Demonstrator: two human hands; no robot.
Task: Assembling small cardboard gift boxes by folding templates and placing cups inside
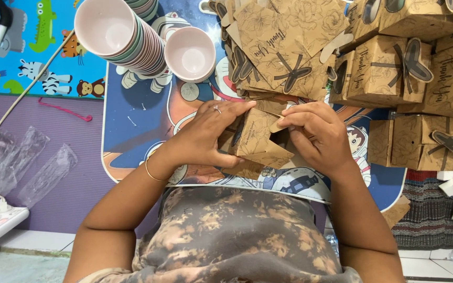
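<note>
Both hands work on one small brown cardboard box (258, 141) with a line-drawn flower print, held over a low blue cartoon-printed table (137, 120). My left hand (211, 133), with a ring and a thin bangle, grips the box's left side and top flap. My right hand (315, 133) pinches the box's right flap, fingers curled over its edge. The box's flaps are partly folded; its inside is hidden by my fingers.
A pile of flat box blanks (284, 47) lies just beyond my hands. Folded boxes with bow tabs (394, 68) are stacked at right. A leaning stack of pink bowls (127, 36) and a single pink bowl (190, 52) stand at back left. Clear plastic bags (22, 167) lie left.
</note>
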